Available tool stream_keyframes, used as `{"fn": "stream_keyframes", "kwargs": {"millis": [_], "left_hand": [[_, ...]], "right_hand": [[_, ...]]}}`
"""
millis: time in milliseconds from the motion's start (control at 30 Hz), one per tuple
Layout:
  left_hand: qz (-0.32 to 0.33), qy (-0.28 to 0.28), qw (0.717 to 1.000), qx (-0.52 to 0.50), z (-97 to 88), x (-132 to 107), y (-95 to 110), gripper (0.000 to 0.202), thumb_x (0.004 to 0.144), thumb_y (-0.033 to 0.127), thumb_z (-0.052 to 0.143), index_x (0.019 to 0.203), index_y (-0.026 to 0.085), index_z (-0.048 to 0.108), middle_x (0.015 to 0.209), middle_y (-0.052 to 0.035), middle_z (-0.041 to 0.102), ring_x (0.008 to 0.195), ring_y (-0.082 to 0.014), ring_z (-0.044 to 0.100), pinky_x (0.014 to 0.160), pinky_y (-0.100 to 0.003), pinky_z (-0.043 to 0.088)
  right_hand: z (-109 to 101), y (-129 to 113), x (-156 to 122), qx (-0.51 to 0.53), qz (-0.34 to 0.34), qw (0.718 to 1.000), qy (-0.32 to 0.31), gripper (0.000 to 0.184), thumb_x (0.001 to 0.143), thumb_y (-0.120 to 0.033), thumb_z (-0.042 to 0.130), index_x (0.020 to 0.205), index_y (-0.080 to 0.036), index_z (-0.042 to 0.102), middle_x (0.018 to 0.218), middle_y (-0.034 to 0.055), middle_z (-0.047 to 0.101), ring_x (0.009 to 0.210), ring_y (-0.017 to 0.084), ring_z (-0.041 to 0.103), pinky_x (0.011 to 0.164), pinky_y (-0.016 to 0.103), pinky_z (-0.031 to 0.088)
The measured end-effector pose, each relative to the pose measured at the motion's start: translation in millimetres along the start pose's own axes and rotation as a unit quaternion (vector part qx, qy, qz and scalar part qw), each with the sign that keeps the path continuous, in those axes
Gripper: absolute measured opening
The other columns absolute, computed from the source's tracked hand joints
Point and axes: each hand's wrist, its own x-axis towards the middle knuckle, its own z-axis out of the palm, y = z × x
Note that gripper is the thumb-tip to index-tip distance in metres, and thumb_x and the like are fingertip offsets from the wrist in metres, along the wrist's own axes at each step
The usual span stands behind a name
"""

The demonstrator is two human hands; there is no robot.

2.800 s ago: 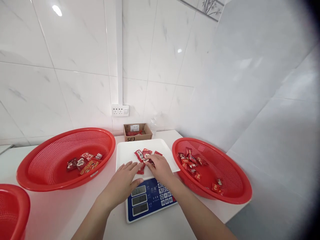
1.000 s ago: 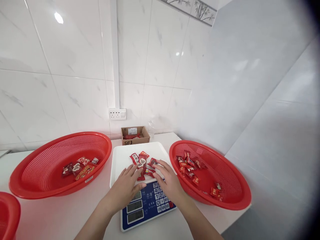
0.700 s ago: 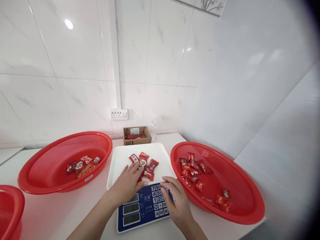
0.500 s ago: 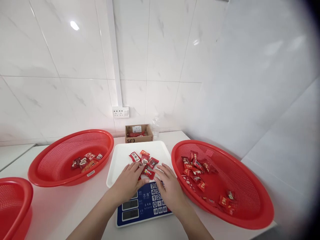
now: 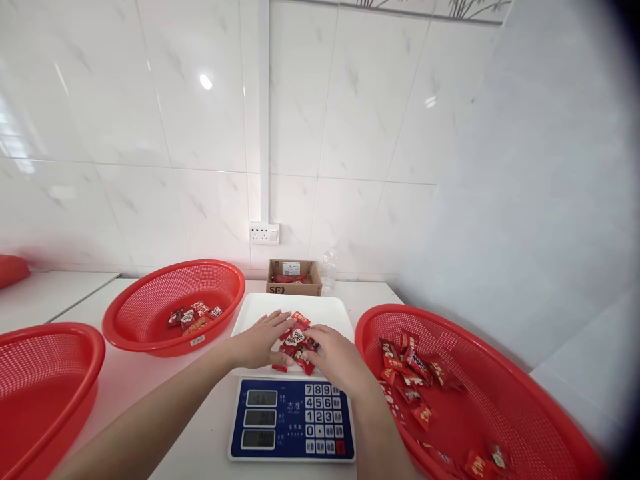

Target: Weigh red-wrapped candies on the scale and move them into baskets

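A small heap of red-wrapped candies [image 5: 299, 335] lies on the white tray [image 5: 250, 304] of the weighing scale. My left hand [image 5: 263, 340] rests at the heap's left side, fingers stretched over its edge and thumb apart. From the right, my right hand [image 5: 330, 350] curves around the same heap, with thumb and index finger spread against the wrappers. Both hands touch candies, partly hiding them, and neither lifts any off the tray. The blue scale panel [image 5: 293, 420] with keys and three displays sits just below the hands.
A big red basket [image 5: 500, 353] with candies stands at the right. Another red basket [image 5: 135, 293] with fewer candies is at the left, and a third basket [image 5: 50, 333] lies nearer. Behind the scale are a cardboard box [image 5: 295, 289] and a clear plastic bottle [image 5: 329, 270] by the wall.
My hands have drawn closer together around the candies, bunching the spread pieces into a tighter heap. The camera view has shifted, so more of the left baskets and scale panel shows.
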Motion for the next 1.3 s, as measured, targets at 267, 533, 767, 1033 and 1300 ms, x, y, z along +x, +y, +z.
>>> {"fn": "stream_keyframes", "kwargs": {"millis": [267,533,767,1033,1300], "left_hand": [[0.036,-0.122,0.992,-0.015,-14.5,30.4,-7.6,0.121,0.052,0.069,0.068,0.146,0.02,0.009,0.153,-0.0124,0.006,0.139,-0.0353,-0.002,0.11,-0.056,0.011],[0.028,-0.075,0.997,0.003,0.0,27.2,-8.9,0.092,0.068,0.066,0.058,0.143,0.026,0.023,0.15,-0.0107,0.024,0.138,-0.0342,0.015,0.109,-0.051,0.021],[-0.012,-0.028,0.999,0.01,5.3,15.3,-2.6,0.073,0.078,0.05,0.057,0.14,0.021,0.032,0.147,-0.0132,0.031,0.135,-0.0314,0.025,0.108,-0.047,0.026],[-0.046,0.005,0.998,0.03,11.4,-0.6,1.5,0.071,0.083,0.05,0.05,0.143,0.025,0.021,0.151,-0.0111,0.021,0.139,-0.0302,0.012,0.109,-0.052,0.022],[-0.038,0.125,0.991,0.04,24.3,-18.1,3.0,0.046,0.078,0.036,0.063,0.118,0.019,0.049,0.133,-0.0125,0.049,0.131,-0.0295,0.034,0.104,-0.047,0.035]], "right_hand": [[-2.4,-1.0,2.6,0.082,0.005,0.994,-0.066,0.045,0.073,-0.027,0.06,0.118,-0.028,0.057,0.127,0.0017,0.055,0.113,0.022,0.051,0.083,0.029,0.041],[0.9,6.4,3.1,0.064,0.018,0.994,-0.091,0.044,0.073,-0.027,0.06,0.116,-0.024,0.059,0.132,0.0051,0.051,0.122,0.024,0.044,0.094,0.032,0.036],[-0.6,6.0,2.2,0.061,0.02,0.995,-0.076,0.037,0.078,-0.024,0.054,0.114,-0.021,0.059,0.119,0.0059,0.058,0.11,0.021,0.052,0.09,0.03,0.038],[0.6,9.2,4.9,0.035,0.031,0.997,-0.057,0.033,0.084,-0.009,0.038,0.104,-0.018,0.062,0.109,0.0074,0.062,0.102,0.018,0.056,0.085,0.027,0.039],[4.9,11.4,12.3,-0.024,0.1,0.994,-0.037,0.025,0.082,-0.019,0.049,0.104,-0.021,0.062,0.111,0.0063,0.062,0.107,0.023,0.052,0.081,0.031,0.039]]}}
